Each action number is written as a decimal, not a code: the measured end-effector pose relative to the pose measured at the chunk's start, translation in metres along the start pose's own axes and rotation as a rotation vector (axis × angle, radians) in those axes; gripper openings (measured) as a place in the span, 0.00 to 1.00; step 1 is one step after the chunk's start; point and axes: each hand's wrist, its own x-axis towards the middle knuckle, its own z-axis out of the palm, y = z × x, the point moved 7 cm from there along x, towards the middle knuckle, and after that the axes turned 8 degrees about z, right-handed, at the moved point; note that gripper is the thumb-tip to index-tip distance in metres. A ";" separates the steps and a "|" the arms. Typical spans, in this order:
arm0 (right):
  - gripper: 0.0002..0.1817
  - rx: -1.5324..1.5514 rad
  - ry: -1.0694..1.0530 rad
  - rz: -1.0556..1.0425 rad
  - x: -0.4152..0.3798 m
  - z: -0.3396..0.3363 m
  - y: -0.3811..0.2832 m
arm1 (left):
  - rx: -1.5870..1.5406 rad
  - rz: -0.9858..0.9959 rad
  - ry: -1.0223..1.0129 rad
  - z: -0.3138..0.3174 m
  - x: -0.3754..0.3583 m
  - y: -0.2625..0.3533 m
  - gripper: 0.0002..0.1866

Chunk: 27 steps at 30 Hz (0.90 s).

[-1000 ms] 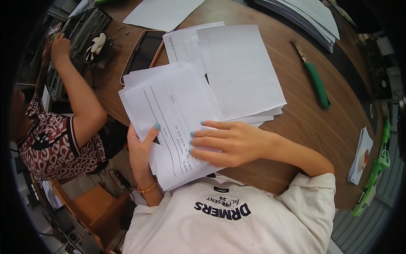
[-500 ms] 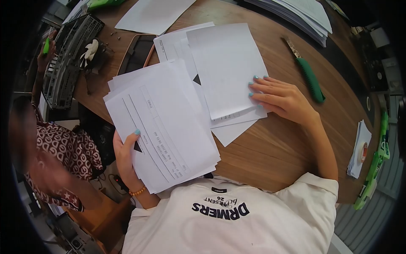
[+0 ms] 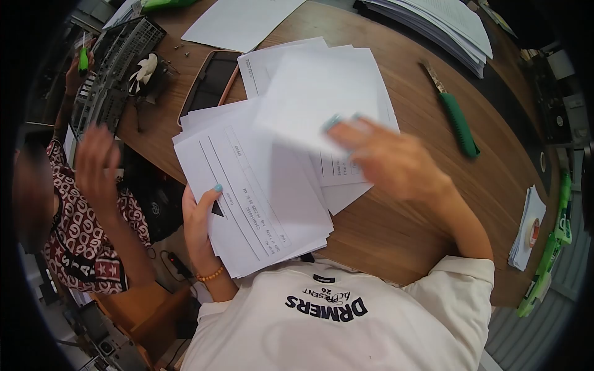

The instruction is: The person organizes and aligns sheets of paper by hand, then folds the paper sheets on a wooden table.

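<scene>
My left hand [image 3: 198,216] grips a stack of printed paper sheets [image 3: 257,210] near the table's front edge, thumb on top, the other fingers mostly hidden underneath. Ruled lines and small print show on its top page. My right hand [image 3: 399,164], blurred by motion, pinches the near edge of a blank-looking sheet of paper [image 3: 297,93]. That sheet is smeared too, and it overlaps the far right part of the stack. Below and beyond it, more printed sheets [image 3: 378,83] lie loosely on the wooden table.
A phone [image 3: 210,83] lies left of the papers. A green-handled knife [image 3: 456,120] rests at the right. A thick paper pile [image 3: 433,25] is at the back. Another person's hand [image 3: 97,157] is at the left, near a metal chassis [image 3: 117,74] and a small fan [image 3: 145,71].
My right hand has moved left, lifting the sheet off the papers on the table towards the left-hand stack. At the left, the other person's hand has risen.
</scene>
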 end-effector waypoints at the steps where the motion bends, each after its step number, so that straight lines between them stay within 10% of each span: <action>1: 0.05 -0.003 -0.019 -0.084 0.002 0.014 -0.018 | 0.003 0.004 -0.002 0.000 0.000 -0.001 0.21; 10: 0.10 0.091 -0.154 -0.396 -0.010 0.071 -0.087 | -0.442 -0.129 0.064 0.004 -0.002 -0.009 0.18; 15: 0.11 0.094 -0.213 -0.361 -0.010 0.069 -0.083 | 0.060 -0.048 -0.017 -0.004 0.005 -0.011 0.19; 27: 0.24 -0.156 -0.322 0.161 -0.046 0.027 0.018 | -0.029 0.018 0.125 -0.025 -0.002 0.019 0.20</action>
